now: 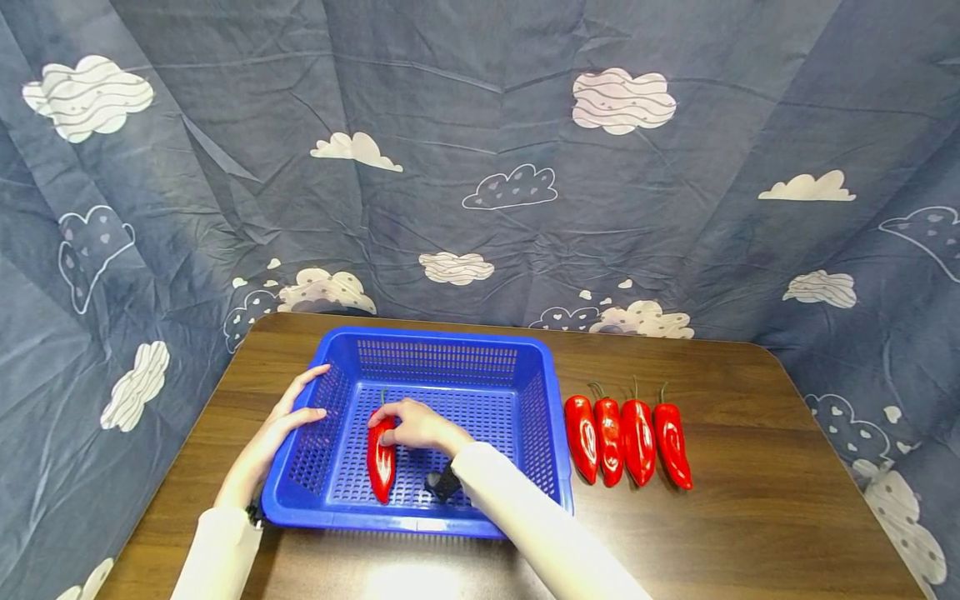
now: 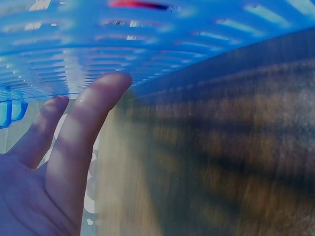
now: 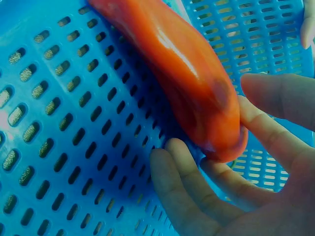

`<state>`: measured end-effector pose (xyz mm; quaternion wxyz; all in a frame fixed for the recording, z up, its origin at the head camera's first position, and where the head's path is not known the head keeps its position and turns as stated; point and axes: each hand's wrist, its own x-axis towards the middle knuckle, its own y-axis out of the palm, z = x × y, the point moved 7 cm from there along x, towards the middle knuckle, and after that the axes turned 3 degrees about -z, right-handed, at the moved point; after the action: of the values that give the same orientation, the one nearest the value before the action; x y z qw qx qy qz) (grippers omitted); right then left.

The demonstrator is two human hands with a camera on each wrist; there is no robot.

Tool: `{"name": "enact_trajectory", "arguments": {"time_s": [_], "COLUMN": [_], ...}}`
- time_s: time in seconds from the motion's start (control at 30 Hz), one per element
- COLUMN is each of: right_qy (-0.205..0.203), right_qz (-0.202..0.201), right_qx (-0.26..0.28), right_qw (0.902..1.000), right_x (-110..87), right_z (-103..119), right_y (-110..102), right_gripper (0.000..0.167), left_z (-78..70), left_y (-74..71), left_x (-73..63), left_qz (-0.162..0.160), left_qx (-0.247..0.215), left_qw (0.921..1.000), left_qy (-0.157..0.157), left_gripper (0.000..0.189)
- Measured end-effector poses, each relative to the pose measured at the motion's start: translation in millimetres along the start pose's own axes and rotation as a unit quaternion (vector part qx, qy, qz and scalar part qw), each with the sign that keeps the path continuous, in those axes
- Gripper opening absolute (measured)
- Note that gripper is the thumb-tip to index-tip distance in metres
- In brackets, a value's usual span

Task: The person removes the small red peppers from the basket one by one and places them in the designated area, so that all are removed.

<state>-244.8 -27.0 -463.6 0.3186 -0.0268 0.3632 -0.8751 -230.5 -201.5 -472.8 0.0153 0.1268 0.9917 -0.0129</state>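
Note:
A blue plastic basket (image 1: 405, 523) with slotted walls stands on the wooden table. Inside it is a long red pepper (image 1: 381, 475), its green stem pointing to the far side. My right hand (image 1: 415, 423) reaches in and holds the pepper near the stem end. In the right wrist view, the fingers curl about that end of the pepper (image 3: 182, 73), with the thumb beside it. On the basket's left side rests my left hand (image 1: 281, 425), finger and thumb spread with their tips over the rim. The left wrist view shows these fingers (image 2: 78, 142) fairly straight against the wall.
Several more red peppers (image 1: 639, 442) lie side by side on the table, just right of the basket, stems pointing away. Behind the wooden table (image 1: 750, 517) hangs a dark cloth (image 1: 480, 100) with cloud patterns. A black wrist camera (image 1: 442, 483) sits under the right wrist.

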Motion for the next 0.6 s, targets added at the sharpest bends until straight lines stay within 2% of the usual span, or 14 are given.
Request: {"name": "enact_trajectory", "arguments": {"time_s": [0.2, 0.4, 0.6], "right_qy": [0.025, 0.011, 0.020], "right_qz": [-0.005, -0.043, -0.078], "right_qx": [0.034, -0.004, 0.007], "right_qw": [0.9991, 0.9990, 0.9967], "right_x": [-1.8, -1.7, -3.0], "right_z": [-2, -2, -5], "right_y": [0, -6, -14], "right_gripper": [0.030, 0.027, 0.027], "left_z": [0.5, -0.3, -0.6], "left_y": [-0.4, 0.9, 2.6], "left_x": [0.1, -0.6, -1.4], "left_qz": [0.000, 0.002, 0.011], "left_qx": [-0.001, -0.014, -0.042], "left_qw": [1.0000, 0.9998, 0.9989], "left_qy": [-0.005, -0.010, -0.019], "left_gripper": [0.062, 0.062, 0.062]}}
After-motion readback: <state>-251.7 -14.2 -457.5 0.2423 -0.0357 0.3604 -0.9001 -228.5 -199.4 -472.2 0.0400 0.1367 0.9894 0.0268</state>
